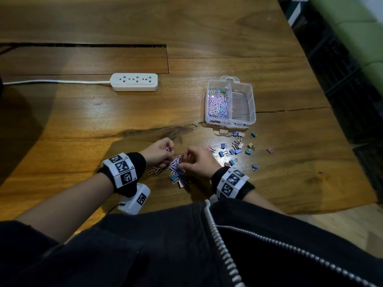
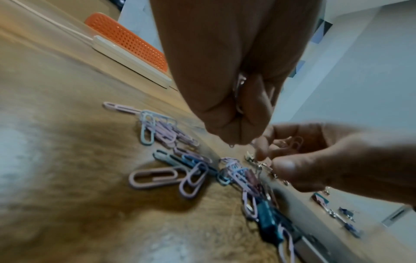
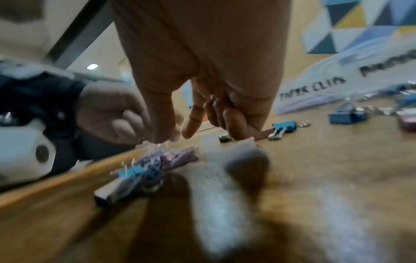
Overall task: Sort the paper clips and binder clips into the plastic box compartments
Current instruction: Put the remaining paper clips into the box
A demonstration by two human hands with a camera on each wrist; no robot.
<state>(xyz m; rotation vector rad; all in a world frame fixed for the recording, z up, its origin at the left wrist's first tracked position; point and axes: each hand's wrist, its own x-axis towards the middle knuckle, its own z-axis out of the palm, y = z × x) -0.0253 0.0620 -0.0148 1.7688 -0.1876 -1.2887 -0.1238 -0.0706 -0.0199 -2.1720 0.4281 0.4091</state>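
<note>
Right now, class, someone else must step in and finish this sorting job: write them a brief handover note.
Left hand: grips a few paper clips.
Right hand: fingers pinch clips from the mixed pile on the table.
Plastic box: left compartment holds paper clips; right compartment looks empty.
Binder clips lie scattered in front of the box.
Done: most paper clips. Left: the pile and all binder clips.

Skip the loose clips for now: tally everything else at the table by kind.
Plastic box: 1
Power strip: 1
Hands: 2, the left hand and the right hand, each holding paper clips over the pile
Total: 4
</note>
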